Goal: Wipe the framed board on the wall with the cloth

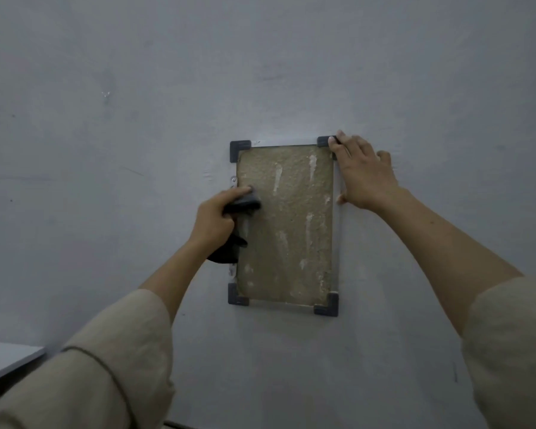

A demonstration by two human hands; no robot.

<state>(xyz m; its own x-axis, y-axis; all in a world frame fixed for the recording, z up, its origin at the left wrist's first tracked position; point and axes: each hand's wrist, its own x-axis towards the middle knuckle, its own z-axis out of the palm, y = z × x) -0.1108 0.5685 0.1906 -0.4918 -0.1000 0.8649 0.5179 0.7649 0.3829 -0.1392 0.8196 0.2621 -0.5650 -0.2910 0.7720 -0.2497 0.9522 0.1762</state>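
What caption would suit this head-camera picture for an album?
Left hand presses a dark cloth to the board; right hand steadies its upper right edge.

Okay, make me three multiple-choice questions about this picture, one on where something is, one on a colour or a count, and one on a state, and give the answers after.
1. Where does the cloth touch the framed board?
A. by its left edge
B. at its bottom right corner
C. along its top edge

2. How many dark corner pieces does the frame have?
A. two
B. four
C. six

3. What is the right hand doing?
A. hanging clear of the wall
B. holding a second cloth
C. resting flat at the board's upper right side

Answers: 1 A, the left hand presses the cloth there. 2 B, one at each corner. 3 C, its fingers reach the top right corner piece.
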